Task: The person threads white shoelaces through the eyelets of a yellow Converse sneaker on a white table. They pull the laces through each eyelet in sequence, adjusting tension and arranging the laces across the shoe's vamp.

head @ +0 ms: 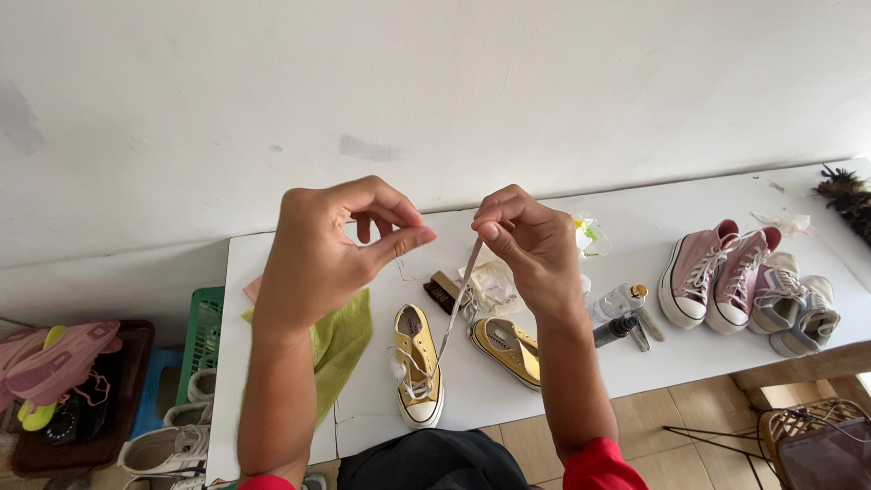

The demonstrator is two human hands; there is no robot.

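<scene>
The white shoelace (456,304) is seen in the head view at the centre of the frame, running taut from the right hand (531,249) down to the eyelets of the upright yellow sneaker (418,367), which stands on the white surface (635,227) in the lower middle. The lace end is pinched between thumb and forefinger of the right hand. The left hand (331,249) is held just left of it, its fingers (399,240) curled with thumb and forefinger close together; whether a second lace end is held there cannot be told. A second yellow sneaker (510,347) lies on its side just right of the first, beside a small brush (445,292) and a crumpled wrapper (494,286). A green cloth (340,340) lies lower left; pink sneakers (717,272) stand at the right.

It is judged that a hard upward pull could lift or tip the light sneaker, since it is steadied by nothing. The thin tip could also slip from the pinch, or the lace could be drawn unevenly and come out of an eyelet.
</scene>
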